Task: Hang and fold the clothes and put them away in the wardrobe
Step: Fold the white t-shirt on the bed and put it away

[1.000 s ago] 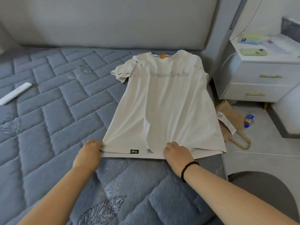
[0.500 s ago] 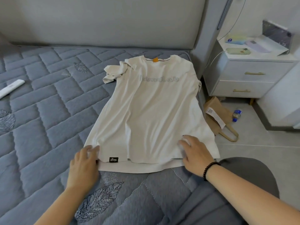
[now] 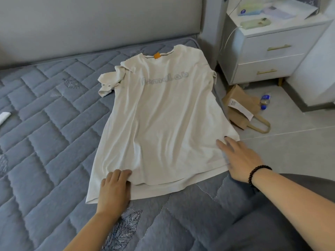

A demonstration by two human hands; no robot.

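the t-shirt (image 3: 163,113) lies spread face down on the bed (image 3: 45,124), being smoothed before folding. left hand (image 3: 114,191) presses the near hem, fingers loosely bent; right hand (image 3: 239,158) rests flat, fingers spread, at the right hem corner. next likely folding a side inward.

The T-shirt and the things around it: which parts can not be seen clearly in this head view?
- T-shirt: right sleeve hangs over the bed edge; print faint, mirrored, unreadable.
- White object: cut by left edge.
- Paper bag label: too small.
- Left hand fingers: tips hidden, curled under.
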